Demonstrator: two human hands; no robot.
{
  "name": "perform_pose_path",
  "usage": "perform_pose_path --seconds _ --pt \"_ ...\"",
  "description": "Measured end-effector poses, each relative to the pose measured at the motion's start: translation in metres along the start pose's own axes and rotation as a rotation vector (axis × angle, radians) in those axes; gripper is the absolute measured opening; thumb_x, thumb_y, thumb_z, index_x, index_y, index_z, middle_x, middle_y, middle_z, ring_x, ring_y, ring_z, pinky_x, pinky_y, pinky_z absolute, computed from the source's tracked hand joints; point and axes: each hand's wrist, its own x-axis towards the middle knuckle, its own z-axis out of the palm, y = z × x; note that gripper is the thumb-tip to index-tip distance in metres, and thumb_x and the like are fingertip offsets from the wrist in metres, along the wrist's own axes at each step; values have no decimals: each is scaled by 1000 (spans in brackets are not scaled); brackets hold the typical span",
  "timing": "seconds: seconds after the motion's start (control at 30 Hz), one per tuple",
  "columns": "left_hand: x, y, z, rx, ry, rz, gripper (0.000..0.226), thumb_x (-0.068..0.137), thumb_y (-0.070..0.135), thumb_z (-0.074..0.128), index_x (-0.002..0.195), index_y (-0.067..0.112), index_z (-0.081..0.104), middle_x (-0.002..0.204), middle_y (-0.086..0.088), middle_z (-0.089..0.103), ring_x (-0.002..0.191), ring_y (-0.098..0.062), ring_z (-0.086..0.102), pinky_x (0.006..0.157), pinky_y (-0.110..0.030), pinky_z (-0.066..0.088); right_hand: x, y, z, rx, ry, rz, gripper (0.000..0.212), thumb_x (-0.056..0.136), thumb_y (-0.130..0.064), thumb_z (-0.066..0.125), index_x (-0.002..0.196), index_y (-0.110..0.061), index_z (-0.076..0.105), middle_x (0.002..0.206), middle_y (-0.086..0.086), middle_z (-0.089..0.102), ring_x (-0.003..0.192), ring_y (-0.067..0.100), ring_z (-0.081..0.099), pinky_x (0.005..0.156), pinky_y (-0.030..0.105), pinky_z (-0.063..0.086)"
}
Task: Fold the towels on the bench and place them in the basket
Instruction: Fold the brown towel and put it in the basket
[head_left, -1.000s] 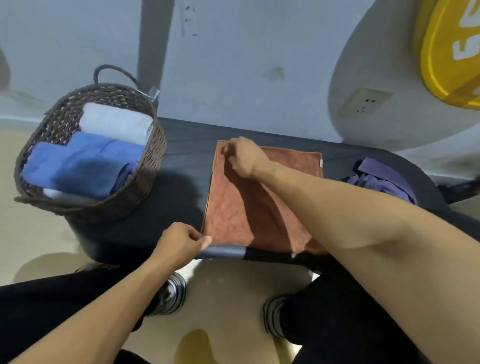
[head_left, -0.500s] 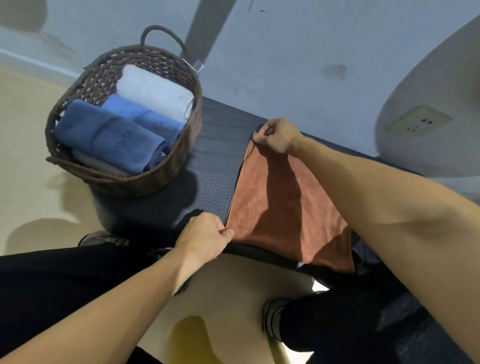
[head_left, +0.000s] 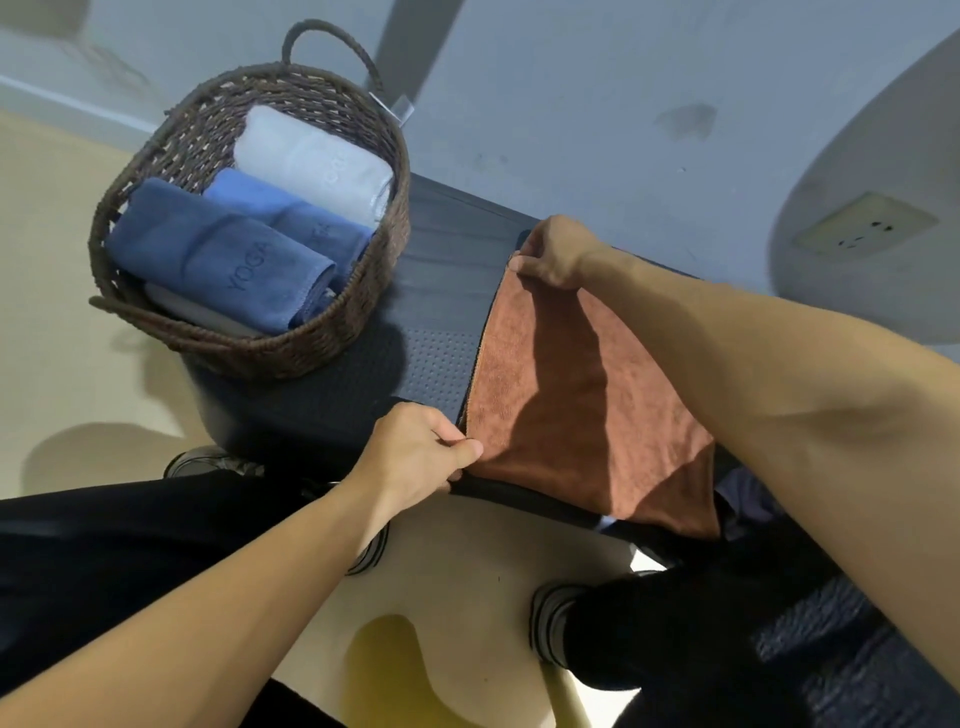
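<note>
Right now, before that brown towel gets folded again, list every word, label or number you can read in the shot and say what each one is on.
"YOGA": embossed on the dark blue towel at the front of the basket.
Lighter blue towel: embossed letters, too faint to read.
White towel: embossed letters, too blurred to read.
Clear tag on the basket rim: nothing legible.
Brown towel, pinched by the left hand and right hand: no text visible.

Rust-brown towel (head_left: 582, 410), dark brown woven basket (head_left: 363, 312), blue towels (head_left: 208, 249), pale grey towel (head_left: 311, 156), perhaps dotted black bench (head_left: 436, 358).
</note>
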Motion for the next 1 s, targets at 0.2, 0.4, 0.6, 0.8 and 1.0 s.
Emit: perform_pose_path --seconds 0.2,0.4,0.6,0.8,1.0 --pt "-4 -2 1 -157 28 -135 26 71 10 87 84 10 65 72 -8 71 50 -16 69 46 -21 49 3 -6 -10 -30 -145 -20 11 84 -24 73 76 -20 66 83 -5 68 88 20 62 68 17 52" --pt "-6 4 -4 29 -34 -88 32 92 22 65 121 9 58 73 -3 64 35 -3 53 37 -14 40 9 -7 -29 160 -103 -39 20 83 -14 73 100 -4 75 106 9 74 92 18 66 92 36 55" --pt "-7 1 -13 115 113 50 31 93 30 63 78 3 66 66 -12 69 48 -11 67 56 -35 57 18 -20 -15 320 -18 -48 14 82 -14 78 74 -15 68 72 -6 64 59 -3 57 58 8 45" --pt "2 -2 -29 54 118 -90 14 92 14 66 82 4 63 74 -11 70 38 -5 56 38 -18 43 31 -22 7 456 201 -3 25 73 -15 86 67 -23 63 64 -11 61 47 -9 54 54 10 42" --pt "4 1 -44 571 89 -38 35 92 37 62 83 4 58 91 -16 71 83 -38 67 78 -40 55 6 -23 3 384 386 -90 26 80 -31 77 95 -13 66 82 -4 63 70 7 56 60 13 41"
